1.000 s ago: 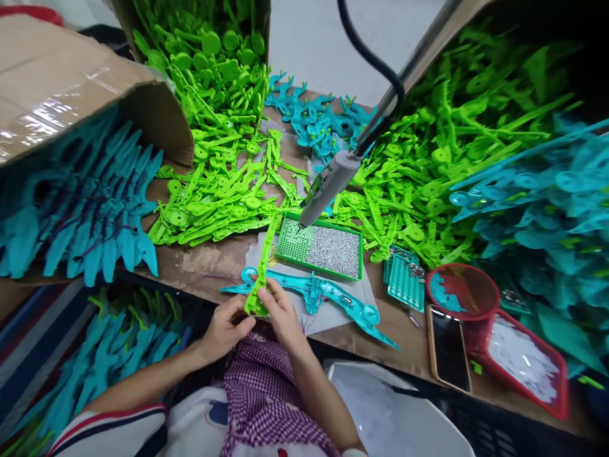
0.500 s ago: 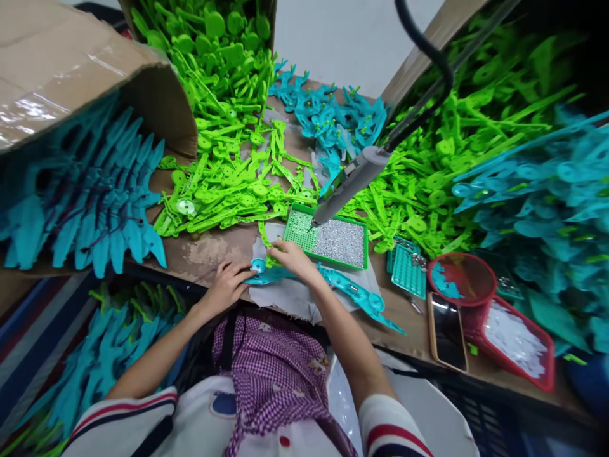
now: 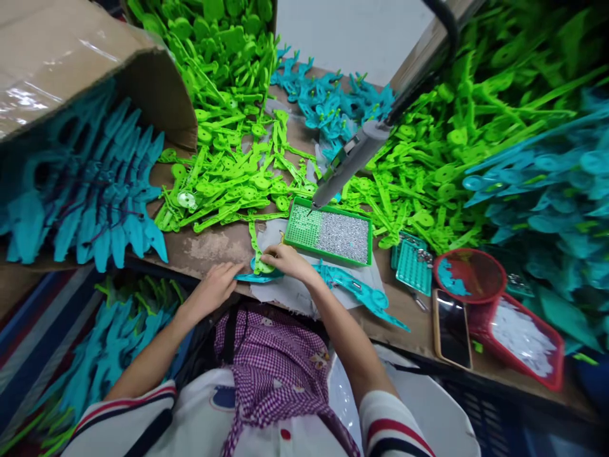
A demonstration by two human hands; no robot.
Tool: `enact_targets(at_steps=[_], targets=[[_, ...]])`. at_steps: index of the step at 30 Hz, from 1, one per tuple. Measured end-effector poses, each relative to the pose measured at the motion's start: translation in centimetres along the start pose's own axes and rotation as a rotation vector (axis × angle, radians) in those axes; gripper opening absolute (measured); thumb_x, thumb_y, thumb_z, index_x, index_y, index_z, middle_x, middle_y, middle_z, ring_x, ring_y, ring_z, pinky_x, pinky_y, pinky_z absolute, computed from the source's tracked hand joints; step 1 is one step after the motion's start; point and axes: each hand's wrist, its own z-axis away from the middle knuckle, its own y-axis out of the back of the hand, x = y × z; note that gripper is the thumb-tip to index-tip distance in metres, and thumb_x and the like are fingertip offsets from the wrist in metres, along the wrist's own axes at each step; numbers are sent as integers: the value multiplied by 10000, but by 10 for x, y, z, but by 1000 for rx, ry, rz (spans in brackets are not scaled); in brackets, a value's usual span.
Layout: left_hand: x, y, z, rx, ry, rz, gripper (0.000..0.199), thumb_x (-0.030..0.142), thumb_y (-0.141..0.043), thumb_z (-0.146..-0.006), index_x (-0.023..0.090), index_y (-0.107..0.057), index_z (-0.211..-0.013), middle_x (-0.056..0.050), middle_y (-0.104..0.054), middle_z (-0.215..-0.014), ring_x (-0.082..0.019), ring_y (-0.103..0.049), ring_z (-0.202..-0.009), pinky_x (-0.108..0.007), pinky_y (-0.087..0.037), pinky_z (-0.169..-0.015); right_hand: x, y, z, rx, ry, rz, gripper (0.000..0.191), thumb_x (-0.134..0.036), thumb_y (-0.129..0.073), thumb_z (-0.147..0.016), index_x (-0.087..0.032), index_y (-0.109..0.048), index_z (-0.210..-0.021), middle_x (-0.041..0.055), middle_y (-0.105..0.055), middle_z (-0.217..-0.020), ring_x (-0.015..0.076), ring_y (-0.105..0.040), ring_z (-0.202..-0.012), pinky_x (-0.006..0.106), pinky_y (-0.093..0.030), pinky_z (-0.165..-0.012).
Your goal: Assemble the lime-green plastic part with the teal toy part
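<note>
From my remote seat I log both hands at the near edge of the brown worktable [image 3: 209,244]. The left hand [image 3: 215,287] lies flat, fingers spread and holding nothing, its tips touching the end of the long teal plastic arm piece [image 3: 354,291] that lies across a grey cloth pad [image 3: 290,295]. The right hand [image 3: 285,260] is curled, fingertips pinching a slim lime-green plastic strip [image 3: 255,244] down onto the round end of that teal piece.

Containers: just beyond the right hand sits a shallow green rectangular tray [image 3: 329,231]; its right part is filled with small silvery screws, its left part shows a bare perforated grid. A grey powered screwdriver [image 3: 349,162] hangs on a black cable with its tip over the tray's far left corner. Right of the tray lies a small teal gridded tray [image 3: 412,270] with a few metal bits in it. Further right, a round red plastic bowl [image 3: 469,277] holds a teal fragment, and a red rectangular tub [image 3: 526,339] holds white small parts; I cannot tell what kind. A dark smartphone [image 3: 451,330] lies between them, near the table edge.

Far left, an open cardboard box [image 3: 61,70] on its side spills teal pieces. Loose lime-green parts [image 3: 228,178] cover the middle of the table.
</note>
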Motion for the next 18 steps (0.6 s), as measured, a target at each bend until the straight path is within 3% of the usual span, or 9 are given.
enact_targets(at_steps=[4, 8, 13, 15, 18], targets=[[-7, 14, -7, -47, -54, -113, 343, 80, -388, -907, 182, -608, -1150, -74, -579, -939, -225, -575, -903, -359, -492, -840, 3, 5, 1, 52, 37, 54, 214, -283, -562, -893, -167, -741, -908, 80, -745, -950, 208, -659, -898, 277, -412, -765], [-19, 29, -12, -112, -101, -160, 202, 131, -441, -902, 190, -633, -925, -64, -564, -888, -224, -568, -877, -341, -488, -785, 11, 7, 4, 73, 104, -31, 233, -278, -544, -903, -159, -739, -853, 52, -727, -835, 158, -620, -767, 253, -398, -699], [-26, 34, 0, -149, -203, 6, 213, 175, -431, -937, 213, -637, -973, -47, -620, -919, -187, -606, -869, -290, -489, -777, 16, 3, 8, 140, 174, -119, 243, -291, -533, -915, -157, -734, -882, 35, -707, -831, 132, -582, -739, 236, -388, -684], [-25, 34, 4, -105, -200, 41, 250, 183, -405, -956, 215, -648, -1004, -49, -644, -926, -178, -625, -857, -277, -495, -764, 13, -1, 6, 115, 196, -25, 234, -294, -549, -913, -161, -736, -866, 38, -701, -826, 134, -577, -735, 240, -374, -687], [-16, 40, 7, 102, -108, 52, 275, 196, -401, -968, 203, -666, -1042, -65, -673, -950, -179, -649, -858, -282, -510, -778, 8, -8, 1, 61, 181, 116, 217, -295, -573, -911, -162, -741, -880, 55, -701, -845, 143, -583, -745, 246, -359, -685]])
